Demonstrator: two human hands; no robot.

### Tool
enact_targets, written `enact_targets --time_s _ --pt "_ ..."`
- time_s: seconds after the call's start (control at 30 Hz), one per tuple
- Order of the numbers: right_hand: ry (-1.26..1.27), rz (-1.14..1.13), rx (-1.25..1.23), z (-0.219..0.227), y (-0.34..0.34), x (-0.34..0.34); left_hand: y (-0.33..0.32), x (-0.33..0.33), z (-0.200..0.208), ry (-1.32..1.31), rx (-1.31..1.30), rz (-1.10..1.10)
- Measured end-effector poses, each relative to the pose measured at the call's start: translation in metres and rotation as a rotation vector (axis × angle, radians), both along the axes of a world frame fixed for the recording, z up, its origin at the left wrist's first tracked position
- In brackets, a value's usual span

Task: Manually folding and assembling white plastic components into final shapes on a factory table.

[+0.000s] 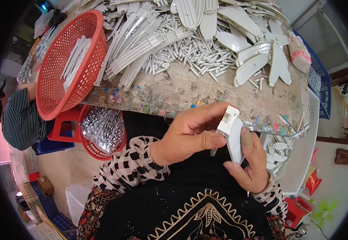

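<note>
Just past the table's near edge, both hands grip one white plastic part [235, 147]. It has a chunky block at its upper end and a ribbed, curved body below. My left hand [186, 134] pinches the block end between thumb and fingers. My right hand [251, 162] closes round the ribbed body, thumb low on it; a tan bandage wraps one finger. Beyond the hands lie a heap of small white plastic pegs [190, 54], long ribbed white strips [136, 54] and broad white blade-shaped pieces [240, 20]. The fingertips behind the held part are hidden.
A red perforated basket [98, 44] with white strips tilts over the left of the worn table [170, 90]. Below it, another red basket [92, 150] holds shiny silvery pieces. To the right stands a white bin [302, 160] with white parts. A co-worker's striped sleeve [20, 118] shows at left.
</note>
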State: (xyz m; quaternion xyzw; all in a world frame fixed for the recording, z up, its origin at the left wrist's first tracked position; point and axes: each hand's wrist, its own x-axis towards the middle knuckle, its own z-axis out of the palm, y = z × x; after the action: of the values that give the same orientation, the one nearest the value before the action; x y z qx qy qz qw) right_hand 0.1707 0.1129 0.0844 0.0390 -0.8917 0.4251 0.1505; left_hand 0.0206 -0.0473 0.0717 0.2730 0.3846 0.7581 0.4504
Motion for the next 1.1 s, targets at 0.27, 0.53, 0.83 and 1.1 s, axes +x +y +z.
enact_targets --time_s 0.27,0.53,0.83,1.1 --pt "-0.178 0.084 0.107 0.035 0.019 -0.002 0.007 -0.012 0.018 0.127 -0.003 -0.006" --pt "-0.192 -0.140 0.029 -0.012 -0.016 -0.023 0.018 -0.003 0.006 0.107 -0.202 0.101" --pt "0.161 -0.109 0.178 0.011 0.000 -0.043 0.004 -0.033 0.012 0.954 -0.255 -0.009" --pt "-0.002 0.149 0.133 0.005 0.007 -0.058 -0.016 -0.032 0.005 0.777 -0.436 -0.248"
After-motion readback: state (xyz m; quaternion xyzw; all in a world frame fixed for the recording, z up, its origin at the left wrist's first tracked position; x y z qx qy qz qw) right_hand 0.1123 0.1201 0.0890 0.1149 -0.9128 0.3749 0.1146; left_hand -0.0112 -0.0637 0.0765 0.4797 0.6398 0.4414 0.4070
